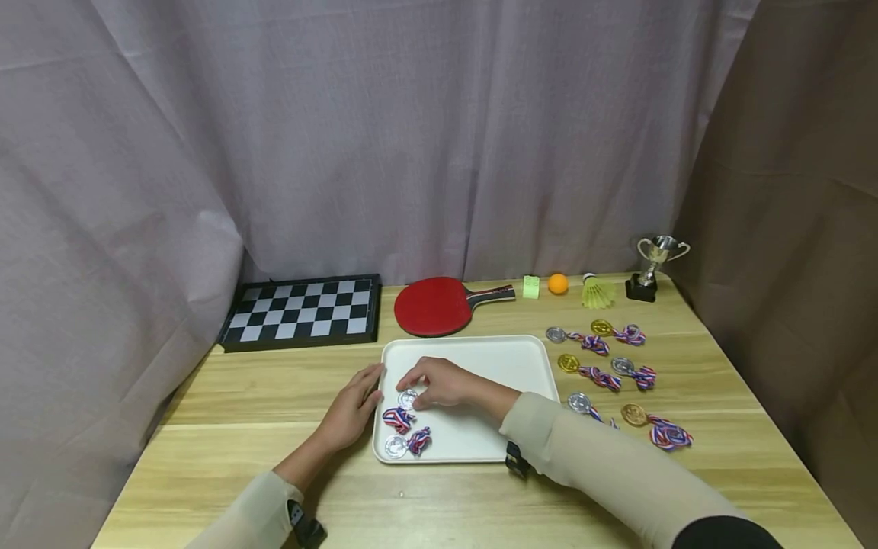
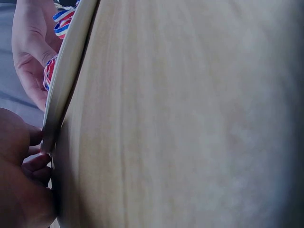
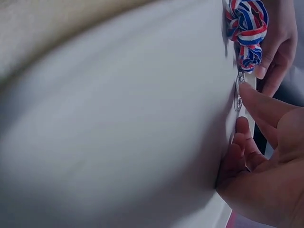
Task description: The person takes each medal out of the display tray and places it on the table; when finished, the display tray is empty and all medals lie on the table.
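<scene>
A white tray (image 1: pixel 480 457) lies on the table with two silver medals on striped ribbons at its left side. My right hand (image 1: pixel 442 383) reaches over the tray and holds the upper silver medal (image 1: pixel 408 399) between thumb and fingers. In the right wrist view, the thumb meets the face of that medal (image 3: pixel 239 92), and its knotted red, white and blue ribbon (image 3: pixel 248 28) lies beside it. Below it in the head view rests the other silver medal (image 1: pixel 395 446). My left hand (image 1: pixel 348 410) touches the tray's left rim, its fingers fairly straight.
Right of the tray lie several gold and silver medals, including a gold medal (image 1: pixel 634 415). Along the back are a chessboard (image 1: pixel 302 309), a red table tennis bat (image 1: pixel 432 305), a green block (image 1: pixel 531 287), an orange ball (image 1: pixel 558 284), a yellow shuttlecock (image 1: pixel 597 292) and a trophy (image 1: pixel 655 267).
</scene>
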Demonstrator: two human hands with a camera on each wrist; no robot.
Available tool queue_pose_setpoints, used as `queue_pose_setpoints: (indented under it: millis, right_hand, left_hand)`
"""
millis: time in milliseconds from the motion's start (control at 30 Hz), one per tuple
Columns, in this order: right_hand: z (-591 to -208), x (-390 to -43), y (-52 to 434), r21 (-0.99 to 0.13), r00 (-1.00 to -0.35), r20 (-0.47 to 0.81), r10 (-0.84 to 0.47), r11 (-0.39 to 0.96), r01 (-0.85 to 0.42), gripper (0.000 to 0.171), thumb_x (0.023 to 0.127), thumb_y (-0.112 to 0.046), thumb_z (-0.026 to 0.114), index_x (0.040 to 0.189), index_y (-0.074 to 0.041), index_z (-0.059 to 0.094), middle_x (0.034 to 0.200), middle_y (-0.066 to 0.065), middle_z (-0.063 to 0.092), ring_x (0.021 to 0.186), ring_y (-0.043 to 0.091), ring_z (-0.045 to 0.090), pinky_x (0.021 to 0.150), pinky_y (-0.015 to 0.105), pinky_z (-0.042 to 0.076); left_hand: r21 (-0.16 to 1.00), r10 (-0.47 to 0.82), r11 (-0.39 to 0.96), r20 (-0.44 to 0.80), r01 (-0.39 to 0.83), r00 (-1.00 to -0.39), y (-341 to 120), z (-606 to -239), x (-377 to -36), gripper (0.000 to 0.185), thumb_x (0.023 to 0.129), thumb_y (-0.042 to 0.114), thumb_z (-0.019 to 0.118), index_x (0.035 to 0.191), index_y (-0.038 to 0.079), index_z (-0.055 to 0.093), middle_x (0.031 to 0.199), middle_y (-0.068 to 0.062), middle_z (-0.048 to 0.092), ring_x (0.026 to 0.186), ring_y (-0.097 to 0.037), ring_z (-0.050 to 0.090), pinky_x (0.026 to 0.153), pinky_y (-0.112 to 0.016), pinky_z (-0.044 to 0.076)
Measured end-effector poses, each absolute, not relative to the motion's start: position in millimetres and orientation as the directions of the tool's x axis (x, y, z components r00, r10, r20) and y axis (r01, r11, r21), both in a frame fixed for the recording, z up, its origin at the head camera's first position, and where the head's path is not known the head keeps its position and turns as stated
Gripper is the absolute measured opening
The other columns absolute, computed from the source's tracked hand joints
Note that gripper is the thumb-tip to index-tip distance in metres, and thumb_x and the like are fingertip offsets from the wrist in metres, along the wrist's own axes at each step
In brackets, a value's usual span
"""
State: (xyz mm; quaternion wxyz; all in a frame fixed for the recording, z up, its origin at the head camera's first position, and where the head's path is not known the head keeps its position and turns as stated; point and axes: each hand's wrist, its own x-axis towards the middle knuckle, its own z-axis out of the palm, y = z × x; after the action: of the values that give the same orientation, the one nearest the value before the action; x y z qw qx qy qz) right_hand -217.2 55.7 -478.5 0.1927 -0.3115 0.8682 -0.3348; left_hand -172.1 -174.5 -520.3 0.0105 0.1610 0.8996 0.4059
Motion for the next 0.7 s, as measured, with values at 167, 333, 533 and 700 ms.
queue_pose_setpoints:
  millis: [167,333,533,700]
  right_hand:
    - [-481.9,-216.2,54.2,-0.692,-0.74,-0.115,-0.662,0.588,-0.419,0.031,0.082,-0.005,0.085,0.112,-0.014,0.079,0.105,0.001,0.068,0.1,0.017,0.059,0.089,0.027,0.049]
    - [-481.7,-215.4,54.9,-0.711,-0.756,-0.103,-0.646,0.58,-0.398,0.03,0.079,-0.002,0.086,0.104,-0.012,0.073,0.099,-0.001,0.067,0.093,0.015,0.056,0.086,0.026,0.047]
    - [-482.7,-215.2,60.3,-0.773,-0.771,-0.096,-0.63,0.535,-0.341,0.029,0.08,0.005,0.081,0.1,-0.009,0.065,0.089,-0.001,0.062,0.084,0.008,0.053,0.08,0.022,0.045]
    - [-485.6,-219.8,66.4,-0.905,-0.768,-0.118,-0.63,0.387,-0.179,0.02,0.087,0.007,0.072,0.104,0.0,0.065,0.084,0.002,0.063,0.079,0.008,0.055,0.072,0.02,0.045]
  left_hand:
    - [0.737,0.292,0.616,0.114,0.278,-0.949,-173.5,-518.2,-171.7,0.051,0.105,0.005,0.056,0.153,-0.003,0.044,0.158,-0.022,0.043,0.148,-0.041,0.038,0.124,-0.055,0.029]
    - [0.736,0.29,0.615,0.124,0.285,-0.949,-172.3,-517.1,-171.7,0.051,0.105,0.004,0.056,0.153,-0.004,0.043,0.158,-0.023,0.042,0.148,-0.042,0.038,0.124,-0.056,0.028]
    - [0.737,0.294,0.613,0.122,0.284,-0.948,-171.4,-517.9,-170.6,0.051,0.105,0.004,0.056,0.153,-0.004,0.043,0.158,-0.024,0.042,0.148,-0.042,0.038,0.124,-0.055,0.028]
    - [0.736,0.289,0.62,0.11,0.273,-0.951,-173.4,-520.0,-171.5,0.051,0.106,0.007,0.055,0.154,-0.002,0.043,0.159,-0.023,0.042,0.148,-0.041,0.037,0.124,-0.055,0.028]
